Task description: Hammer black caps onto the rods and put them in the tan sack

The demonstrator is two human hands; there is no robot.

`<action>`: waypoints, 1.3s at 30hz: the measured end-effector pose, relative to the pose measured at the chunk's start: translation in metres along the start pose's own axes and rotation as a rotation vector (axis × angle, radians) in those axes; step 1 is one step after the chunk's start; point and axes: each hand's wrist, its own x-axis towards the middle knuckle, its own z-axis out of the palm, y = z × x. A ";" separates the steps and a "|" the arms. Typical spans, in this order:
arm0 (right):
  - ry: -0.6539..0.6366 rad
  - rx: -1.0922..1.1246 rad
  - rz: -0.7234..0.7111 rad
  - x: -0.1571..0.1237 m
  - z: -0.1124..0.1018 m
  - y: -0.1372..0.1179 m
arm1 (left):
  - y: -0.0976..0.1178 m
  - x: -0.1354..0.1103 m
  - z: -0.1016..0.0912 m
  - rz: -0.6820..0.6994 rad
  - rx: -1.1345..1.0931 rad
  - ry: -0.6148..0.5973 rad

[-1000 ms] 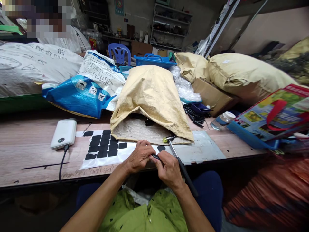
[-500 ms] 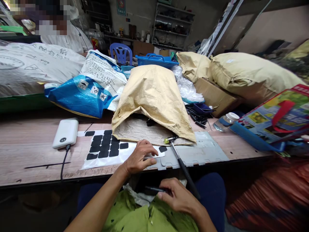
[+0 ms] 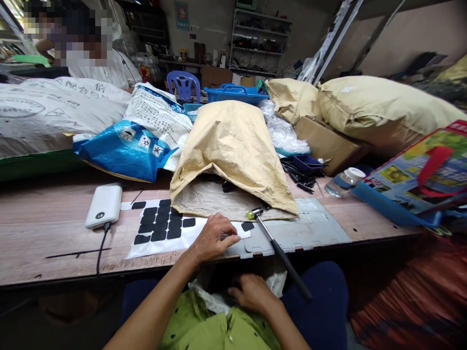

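My left hand (image 3: 214,236) rests on the white backing sheet (image 3: 146,245) that carries several black square pads (image 3: 160,226), fingers curled loosely against the sheet near the table's front edge. My right hand (image 3: 250,294) is down in my lap, over a green bag (image 3: 204,330) with clear plastic in it; its fingers are bent and partly hidden, and I cannot see what they hold. A small hammer (image 3: 277,250) with a yellow-tipped head lies across the grey metal plate (image 3: 314,228), its black handle sticking out over the edge.
A tan sack (image 3: 233,146) lies open-mouthed behind the sheet. A white power bank (image 3: 104,205) with a cable sits to the left. Blue and white sacks (image 3: 134,141), a cardboard box (image 3: 324,143), a water bottle (image 3: 343,182) and a printed bag (image 3: 419,175) crowd the table. Another person sits far left.
My right hand left my left hand, carried a thin black piece down to my lap and now reaches into the green bag. My left hand dropped onto the backing sheet.
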 end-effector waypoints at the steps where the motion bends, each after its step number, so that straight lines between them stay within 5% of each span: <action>1: 0.015 0.047 -0.056 -0.009 -0.009 -0.003 | 0.000 0.001 0.001 -0.027 -0.002 0.010; 4: 0.132 0.290 -0.291 -0.038 -0.045 -0.011 | 0.002 0.010 -0.001 -0.160 -0.049 0.051; 6: 0.357 0.388 -0.375 -0.051 -0.069 -0.008 | 0.003 0.025 -0.005 -0.262 -0.037 0.096; 9: 0.815 0.256 -0.244 -0.055 -0.092 0.010 | 0.000 0.059 -0.010 -0.332 0.179 0.185; 11: 0.938 0.093 -0.114 -0.050 -0.095 0.026 | -0.006 0.082 -0.010 -0.343 0.366 0.212; 18: 0.912 -0.056 0.081 -0.041 -0.080 0.038 | -0.032 0.116 -0.001 -0.456 0.693 0.118; 26: 0.817 0.008 0.143 -0.045 -0.082 0.036 | -0.038 0.111 -0.003 -0.367 0.666 0.235; 31: 0.825 0.048 0.122 -0.043 -0.082 0.038 | -0.045 0.120 -0.007 -0.392 0.615 0.130; 35: 0.831 0.109 0.047 -0.042 -0.081 0.040 | -0.035 0.102 -0.016 -0.364 0.571 0.120; 39: 0.794 0.172 0.044 -0.048 -0.079 0.042 | -0.011 0.055 -0.014 -0.264 0.397 0.130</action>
